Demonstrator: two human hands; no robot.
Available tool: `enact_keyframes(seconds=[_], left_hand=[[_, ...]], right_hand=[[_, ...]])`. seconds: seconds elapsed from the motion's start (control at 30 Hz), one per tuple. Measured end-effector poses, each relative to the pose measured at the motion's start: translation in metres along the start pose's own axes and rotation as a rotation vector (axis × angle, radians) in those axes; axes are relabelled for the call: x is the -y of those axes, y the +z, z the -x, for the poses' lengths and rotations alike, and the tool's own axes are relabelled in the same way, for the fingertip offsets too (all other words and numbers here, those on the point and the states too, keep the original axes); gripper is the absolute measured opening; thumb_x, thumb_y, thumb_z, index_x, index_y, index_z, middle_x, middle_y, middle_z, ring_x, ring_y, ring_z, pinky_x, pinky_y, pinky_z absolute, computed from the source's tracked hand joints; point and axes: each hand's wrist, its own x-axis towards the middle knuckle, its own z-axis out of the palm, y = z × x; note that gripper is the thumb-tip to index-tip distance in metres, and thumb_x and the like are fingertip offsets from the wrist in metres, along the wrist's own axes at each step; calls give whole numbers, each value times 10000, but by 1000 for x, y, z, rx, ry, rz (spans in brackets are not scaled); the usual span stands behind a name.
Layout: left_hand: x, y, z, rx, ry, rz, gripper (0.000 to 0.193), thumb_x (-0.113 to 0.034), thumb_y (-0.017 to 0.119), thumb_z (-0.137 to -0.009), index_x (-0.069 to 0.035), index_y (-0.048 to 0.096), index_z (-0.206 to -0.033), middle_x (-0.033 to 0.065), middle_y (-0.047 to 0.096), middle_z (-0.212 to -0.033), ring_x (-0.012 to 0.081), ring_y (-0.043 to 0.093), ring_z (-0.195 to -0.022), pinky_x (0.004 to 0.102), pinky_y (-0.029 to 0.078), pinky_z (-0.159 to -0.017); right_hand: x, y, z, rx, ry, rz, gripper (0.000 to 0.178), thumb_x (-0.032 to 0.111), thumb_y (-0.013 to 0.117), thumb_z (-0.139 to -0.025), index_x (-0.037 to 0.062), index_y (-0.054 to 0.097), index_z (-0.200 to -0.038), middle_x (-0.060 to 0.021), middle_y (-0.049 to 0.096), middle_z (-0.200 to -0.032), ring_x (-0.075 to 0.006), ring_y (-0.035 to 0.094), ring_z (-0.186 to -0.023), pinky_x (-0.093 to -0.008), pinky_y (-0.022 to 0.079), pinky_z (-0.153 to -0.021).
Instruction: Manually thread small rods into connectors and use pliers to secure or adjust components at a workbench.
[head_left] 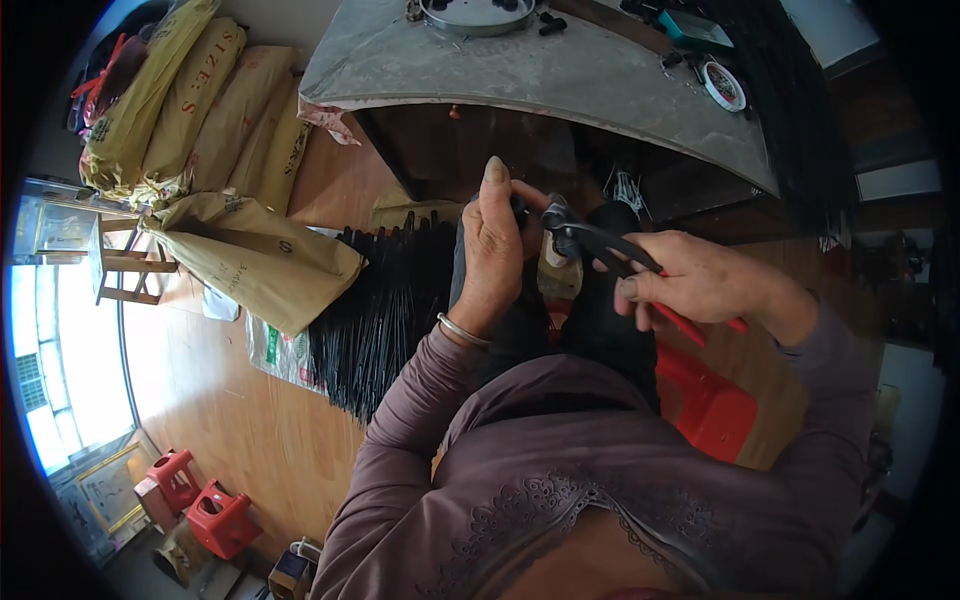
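Observation:
My right hand is closed around a pair of pliers with dark jaws and red-and-black handles. The jaws point left, toward my left hand. That hand has its thumb raised and its fingers curled round a small black piece, mostly hidden by the hand. The plier head is close to the left fingertips; whether it grips anything cannot be made out. Below and left of the hands, a large bundle of thin black rods lies on the floor.
Ahead stands a grey-topped table with a round metal tray, a teal box and a white dish of small parts. Tan sacks lean at far left; another sack overlaps the rods. Beneath me is a red stool.

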Motion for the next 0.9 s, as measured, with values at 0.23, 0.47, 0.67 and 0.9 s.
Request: enact_keyframes(seconds=[0.23,0.47,0.67,0.9], left_hand=[[-4,18,1,-16,13,-80,661,-543,293,-984,-35,612,-708,-7,484,-530,57,399,-450,211,293,-435],[-14,19,4,-63,80,-142,676,-528,262,-995,-27,643,-750,-6,496,-560,64,409,-465,220,312,-438],[-134,1,-20,-534,674,-439,442,-376,311,-1032,-37,593,-1062,-10,467,-592,66,415,-506,222,337,-469],[-255,-16,27,-570,1075,-178,403,-386,333,-1021,-97,484,-784,-24,346,-583,60,262,-475,215,253,-444]], right_hand=[[20,-14,8,61,178,-63,238,89,488,-934,-19,498,-1146,-38,583,-750,-78,532,-533,-222,457,-459],[8,2,-5,-257,-68,470,244,163,559,-909,-5,511,-1079,-263,616,-854,-430,611,-868,-463,464,-711],[-18,-52,-51,-661,-307,512,314,225,608,-891,1,496,-1079,-230,630,-888,-424,609,-884,-476,471,-734],[-78,-141,-93,-1072,-194,821,437,391,650,-840,44,518,-1070,-175,635,-908,-376,618,-874,-450,470,-733]])
